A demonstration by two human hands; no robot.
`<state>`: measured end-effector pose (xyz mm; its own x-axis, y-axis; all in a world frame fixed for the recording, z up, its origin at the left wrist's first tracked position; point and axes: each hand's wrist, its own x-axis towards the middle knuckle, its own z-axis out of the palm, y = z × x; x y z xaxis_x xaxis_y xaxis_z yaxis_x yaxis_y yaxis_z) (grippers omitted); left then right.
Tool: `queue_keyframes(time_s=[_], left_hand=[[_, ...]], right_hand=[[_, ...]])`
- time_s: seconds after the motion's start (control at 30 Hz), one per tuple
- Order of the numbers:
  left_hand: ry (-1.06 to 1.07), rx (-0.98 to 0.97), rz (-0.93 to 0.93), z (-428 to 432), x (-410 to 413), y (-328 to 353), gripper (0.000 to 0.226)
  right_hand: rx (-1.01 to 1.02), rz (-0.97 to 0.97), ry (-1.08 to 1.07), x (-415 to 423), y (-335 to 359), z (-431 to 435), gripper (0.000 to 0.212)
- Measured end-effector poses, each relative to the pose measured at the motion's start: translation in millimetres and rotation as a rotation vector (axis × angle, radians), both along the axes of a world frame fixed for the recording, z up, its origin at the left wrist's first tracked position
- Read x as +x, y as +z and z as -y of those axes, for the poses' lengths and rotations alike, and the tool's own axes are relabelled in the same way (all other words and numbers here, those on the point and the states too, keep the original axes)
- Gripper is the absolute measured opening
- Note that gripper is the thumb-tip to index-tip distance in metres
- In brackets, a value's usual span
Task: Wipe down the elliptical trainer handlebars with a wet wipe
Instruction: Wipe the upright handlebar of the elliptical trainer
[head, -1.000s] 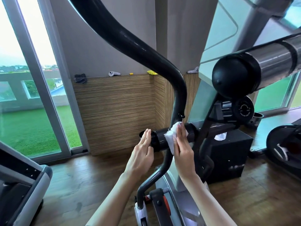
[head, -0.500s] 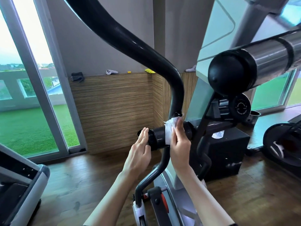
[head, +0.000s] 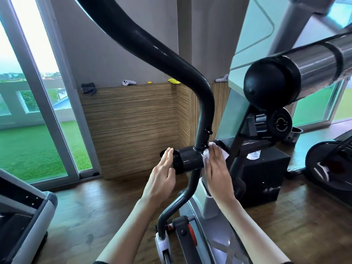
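Wet wipe (head: 206, 158), white and crumpled, lies under the straight fingers of the right hand (head: 217, 169), pressed flat on the short black cross tube (head: 190, 159) just right of the joint where the handlebar (head: 156, 52) meets it. Left hand (head: 163, 174), fingers straight and together, rests against the tube's capped left end and holds nothing. Cross tube runs roughly level, left to right, between the hands. Handlebar's long axis descends from upper left, bends, and enters the joint nearly upright.
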<state>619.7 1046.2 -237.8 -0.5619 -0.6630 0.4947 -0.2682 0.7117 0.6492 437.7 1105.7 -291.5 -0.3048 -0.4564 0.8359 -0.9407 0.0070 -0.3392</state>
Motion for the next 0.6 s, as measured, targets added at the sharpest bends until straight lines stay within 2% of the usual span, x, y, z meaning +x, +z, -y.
queue_keyframes(time_s=[0.1, 0.23, 0.4, 0.6], left_hand=[[-0.002, 0.011, -0.001, 0, 1, 1, 0.059], [-0.008, 0.024, -0.003, -1, 1, 1, 0.06], [-0.009, 0.031, 0.005, 1, 2, 4, 0.057], [-0.022, 0.083, 0.001, 2, 3, 5, 0.054]], right_hand=[[0.057, 0.141, -0.007, -2, 7, 5, 0.056], [0.044, 0.259, 0.092, 18, -3, 2, 0.053], [0.143, 0.04, 0.159, 47, -23, -3, 0.053], [0.172, -0.156, 0.116, 55, 7, 18, 0.049]])
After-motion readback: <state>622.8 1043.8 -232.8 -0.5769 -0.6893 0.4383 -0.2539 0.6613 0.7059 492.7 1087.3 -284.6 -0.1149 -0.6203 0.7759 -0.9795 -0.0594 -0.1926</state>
